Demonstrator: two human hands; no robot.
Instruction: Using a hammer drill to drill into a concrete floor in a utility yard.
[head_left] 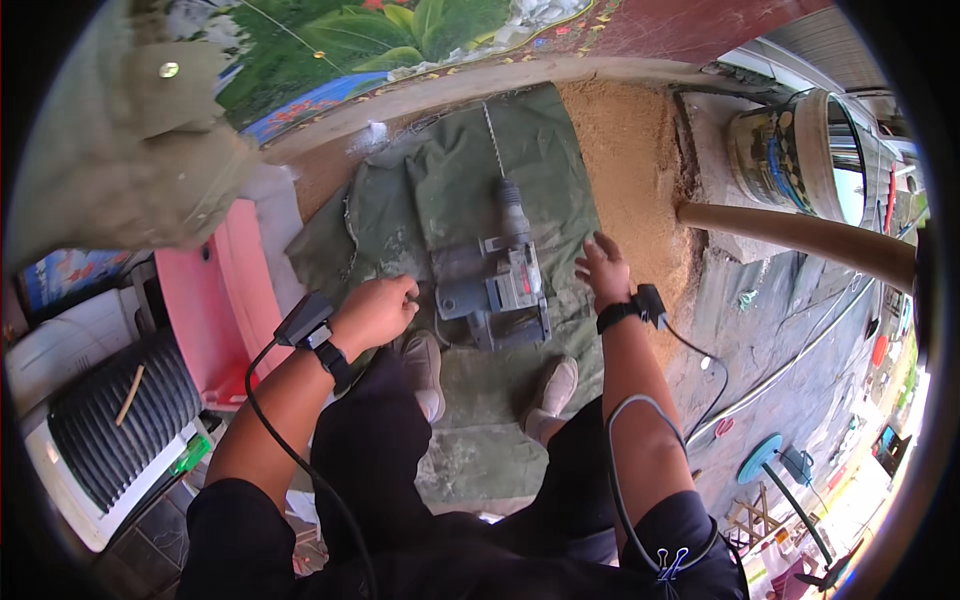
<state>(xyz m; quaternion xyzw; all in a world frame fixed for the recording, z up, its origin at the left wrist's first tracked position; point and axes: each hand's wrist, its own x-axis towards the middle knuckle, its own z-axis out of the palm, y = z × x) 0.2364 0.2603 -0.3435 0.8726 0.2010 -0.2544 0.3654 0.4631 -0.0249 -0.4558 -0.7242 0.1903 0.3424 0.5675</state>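
Lying on the green cloth, the heavy drill sits between the 2 hands, its long bit pointing to the far side and its handle end toward the person's 2 shoes. The left hand is just left of the drill with its fingers curled in; I cannot tell whether they pinch something small. The right hand, to the right, has its fingers loosely spread and appears to hold nothing. As for progress, fitting the bit looks done, since it stands in the chuck; neither hand appears to grip the drill, so any handling of it seems left for now, and whether it has already been used cannot be judged. A small reddish marking shows on the drill's grey casing, too small to read; the patterned bucket at far right shows no legible writing.
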